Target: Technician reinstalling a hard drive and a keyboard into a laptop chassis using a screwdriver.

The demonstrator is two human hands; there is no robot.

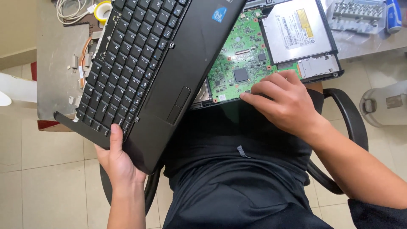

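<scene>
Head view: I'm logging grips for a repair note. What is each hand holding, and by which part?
The left hand holds the black keyboard cover by its near corner, thumb on the keys. The right hand holds nothing; its fingers rest on the green circuit board.

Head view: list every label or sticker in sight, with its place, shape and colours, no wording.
Blue sticker: small tilted square with white markings, on the black keyboard cover's palm rest that the left hand lifts.
White label: large rectangle with a yellow strip, on the silver optical drive, beyond the right hand resting at the green board.
</scene>
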